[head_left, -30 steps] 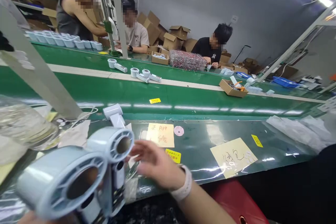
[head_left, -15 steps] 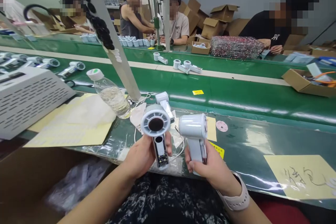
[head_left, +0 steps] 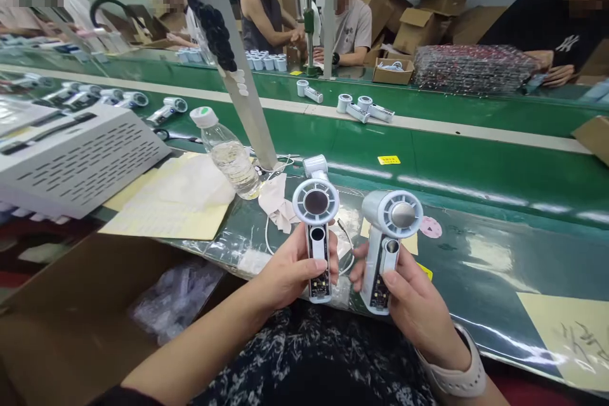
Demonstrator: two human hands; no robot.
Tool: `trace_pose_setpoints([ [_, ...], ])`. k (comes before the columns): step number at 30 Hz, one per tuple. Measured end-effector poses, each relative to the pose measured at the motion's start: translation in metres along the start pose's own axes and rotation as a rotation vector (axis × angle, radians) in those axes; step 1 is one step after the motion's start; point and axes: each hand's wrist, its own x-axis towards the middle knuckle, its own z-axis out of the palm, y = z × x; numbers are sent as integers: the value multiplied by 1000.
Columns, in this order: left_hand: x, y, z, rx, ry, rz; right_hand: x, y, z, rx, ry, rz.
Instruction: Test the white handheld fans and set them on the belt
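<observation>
My left hand [head_left: 297,263] is wrapped round the handle of a pale blue handheld fan [head_left: 316,203], its thumb lying across the open front where a circuit board shows. This fan stands upright with its dark round centre facing me. In my right hand [head_left: 413,288] is a second handheld fan [head_left: 399,214] with a silvery centre, turned slightly aside, its handle also uncovered and the thumb on its edge. Behind the left fan, another fan [head_left: 314,166] rests on the bench, mostly hidden. A white cable [head_left: 269,235] lies beside it.
A water bottle [head_left: 233,165] leans near a slanted post [head_left: 247,101]. At left stands a vented grey box [head_left: 95,158] by yellow paper [head_left: 190,222]. Several fans lie on the green conveyor [head_left: 333,146]. Below the bench is an open carton [head_left: 71,292]. Co-workers sit opposite.
My right hand has turned its fan so the grille and circuit board face me. The left thumb now lies across the handle's front. The whole view has shifted.
</observation>
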Motion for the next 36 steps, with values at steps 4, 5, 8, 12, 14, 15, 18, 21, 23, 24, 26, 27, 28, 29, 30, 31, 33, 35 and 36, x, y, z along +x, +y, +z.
trace_pose_setpoints([
  [4,0,-1,-2,38,-23,-1,1,1,3,-26,-11,-6],
  [5,0,0,-3,45,-29,-10,2,1,4,-26,4,-1],
  [8,0,1,-4,56,-88,-64,7,3,4,23,82,14],
  [12,0,0,-4,83,-155,-83,11,1,2,91,135,37],
  [14,-1,-3,-5,94,-131,-62,12,0,2,91,102,75],
  [15,-1,-4,-6,89,-109,-50,11,-1,1,86,91,77],
  [18,-2,-7,-6,23,-59,-31,11,-1,2,77,111,38],
  [21,-3,-7,-7,-6,-75,-23,11,1,2,64,115,30],
  [23,-3,-7,-8,33,-91,-14,11,2,1,42,113,15],
  [24,-3,-7,-8,48,-88,-14,11,3,1,34,119,4],
  [26,-1,-8,-9,41,-64,-28,11,5,2,30,136,-2],
  [27,1,-8,-9,25,-37,-30,11,6,3,33,152,5],
  [28,2,-9,-9,13,-10,-30,10,7,3,35,170,19],
  [29,4,-11,-9,10,17,-28,10,8,4,35,192,30],
  [30,5,-12,-10,15,37,-23,9,8,5,35,218,35],
  [31,6,-13,-10,27,45,-23,8,8,6,38,238,38],
  [33,7,-15,-11,57,22,-37,7,7,5,52,227,49],
  [35,7,-14,-15,100,-29,-53,7,6,3,65,188,57],
  [36,6,-13,-18,127,-55,-55,8,6,1,64,182,53],
])
